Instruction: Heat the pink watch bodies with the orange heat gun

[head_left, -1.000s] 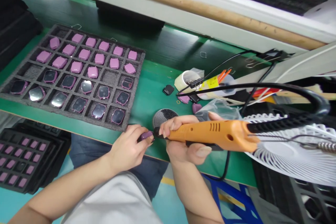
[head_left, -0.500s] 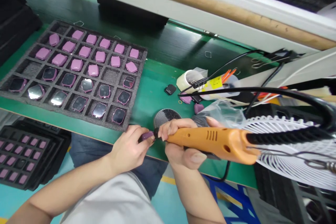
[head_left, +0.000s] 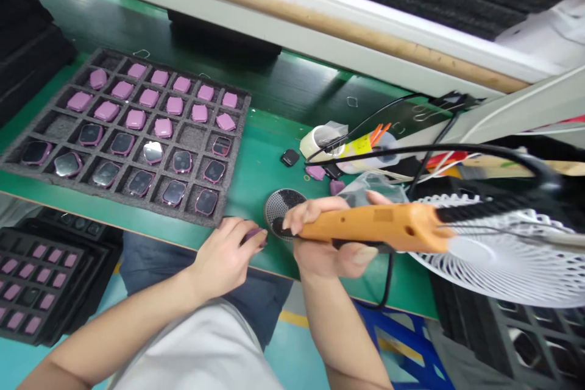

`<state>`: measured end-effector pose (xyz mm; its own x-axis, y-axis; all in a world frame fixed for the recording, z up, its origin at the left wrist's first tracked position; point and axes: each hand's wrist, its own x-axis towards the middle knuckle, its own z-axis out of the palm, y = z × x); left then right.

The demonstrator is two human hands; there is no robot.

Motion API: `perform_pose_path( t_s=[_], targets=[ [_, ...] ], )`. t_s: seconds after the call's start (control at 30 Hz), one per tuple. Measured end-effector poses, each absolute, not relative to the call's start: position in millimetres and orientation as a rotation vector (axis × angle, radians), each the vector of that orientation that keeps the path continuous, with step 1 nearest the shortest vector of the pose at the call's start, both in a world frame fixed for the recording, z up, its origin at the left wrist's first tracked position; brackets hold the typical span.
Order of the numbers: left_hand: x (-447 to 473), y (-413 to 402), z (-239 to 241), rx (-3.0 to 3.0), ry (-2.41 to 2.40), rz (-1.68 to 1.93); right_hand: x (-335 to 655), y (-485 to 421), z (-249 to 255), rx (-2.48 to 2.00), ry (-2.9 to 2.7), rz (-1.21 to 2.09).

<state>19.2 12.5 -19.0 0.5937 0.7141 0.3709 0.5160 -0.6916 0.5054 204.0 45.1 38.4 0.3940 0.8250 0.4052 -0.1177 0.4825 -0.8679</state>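
My left hand (head_left: 223, 256) is closed around a small purple watch case (head_left: 252, 234) at the table's front edge; fingers cover most of it. In my right hand (head_left: 317, 253) is an orange electric screwdriver (head_left: 375, 223), lying almost level with its dark tip pointing left. That tip is over a round perforated dish (head_left: 272, 202), apart from the watch case; whether it touches the dish I cannot tell. Left of the hands lies a grey foam tray (head_left: 192, 135) with purple watch cases in its far rows and dark-screened watches in its near rows.
Behind the dish are a black watch-shaped piece (head_left: 289, 158), a roll of tape (head_left: 315, 141) and loose purple cases (head_left: 337, 187). A black cable (head_left: 457, 148) loops to the screwdriver. At right stands a white fan (head_left: 493, 262). More trays (head_left: 75, 292) are stacked below the table at left.
The screwdriver tip has come away from the watch case and moved right, over the perforated dish. My left hand keeps the case in nearly the same place. The view has shifted slightly.
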Motion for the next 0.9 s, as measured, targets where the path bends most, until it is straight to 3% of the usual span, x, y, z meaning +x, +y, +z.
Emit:
perform_pose_path(
  t_s=[0.17,0.9],
  targets=[
    [15,16,-14,2.558,0.877,0.638,213,61,36,-0.787,-0.85,0.52],
    [17,15,-14,2.49,0.902,0.839,207,59,33,-0.855,-0.898,0.504]
  ],
)
